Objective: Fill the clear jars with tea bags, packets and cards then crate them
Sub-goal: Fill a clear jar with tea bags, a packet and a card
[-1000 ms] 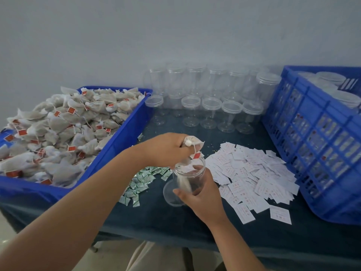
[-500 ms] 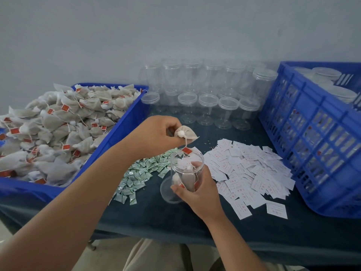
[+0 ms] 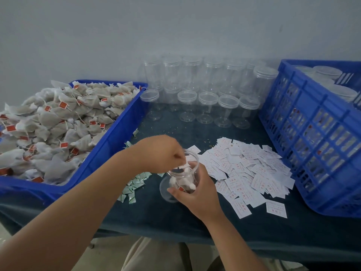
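The clear jar [image 3: 176,174], tilted with its mouth up and away, is gripped by the right hand [image 3: 197,194] and holds white, red-tagged tea bags [image 3: 183,181]; the left hand [image 3: 158,151] pinches the top one at its mouth. Left of the jar lie green-and-white packets [image 3: 134,184] and a blue tray [image 3: 117,132] heaped with more bags. Right of it are scattered white cards [image 3: 248,171], then the blue crate [image 3: 312,133]; behind it stand empty jars [image 3: 207,106].

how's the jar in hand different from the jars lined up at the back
The held jar is tilted in the right hand; the back-row jars stand upright on the table. The held jar has tea bags inside; the back-row jars look empty. Both are clear plastic.
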Available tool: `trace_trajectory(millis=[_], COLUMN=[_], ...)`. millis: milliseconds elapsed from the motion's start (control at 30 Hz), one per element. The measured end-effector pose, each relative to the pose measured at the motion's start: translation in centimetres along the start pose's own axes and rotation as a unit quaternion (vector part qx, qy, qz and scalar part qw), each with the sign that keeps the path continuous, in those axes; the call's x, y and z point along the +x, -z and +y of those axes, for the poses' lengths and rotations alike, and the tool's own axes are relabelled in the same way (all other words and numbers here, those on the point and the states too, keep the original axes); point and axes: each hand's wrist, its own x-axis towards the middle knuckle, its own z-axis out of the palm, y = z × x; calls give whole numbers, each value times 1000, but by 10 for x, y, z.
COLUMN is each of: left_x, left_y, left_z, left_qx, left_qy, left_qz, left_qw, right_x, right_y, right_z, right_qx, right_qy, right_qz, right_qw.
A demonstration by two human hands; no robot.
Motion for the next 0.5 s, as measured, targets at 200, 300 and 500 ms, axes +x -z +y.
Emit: trace_trajectory(millis=[200,300,500], left_x=[-24,-30,-37], left_y=[40,43,-9], left_z=[-93,-163,-219], left_qx=[-177,-124,-83], left_qy=[158,311,355], left_qz=[313,258,0], left_qw=[920,906,931], right_x=[2,2,1], right_y=[1,1,-2], right_z=[3,7,4], right_qx=[8,23,33], right_qy=[-16,-28,-40], right_qz=[-9,-17,-14], right_qw=[1000,999,999])
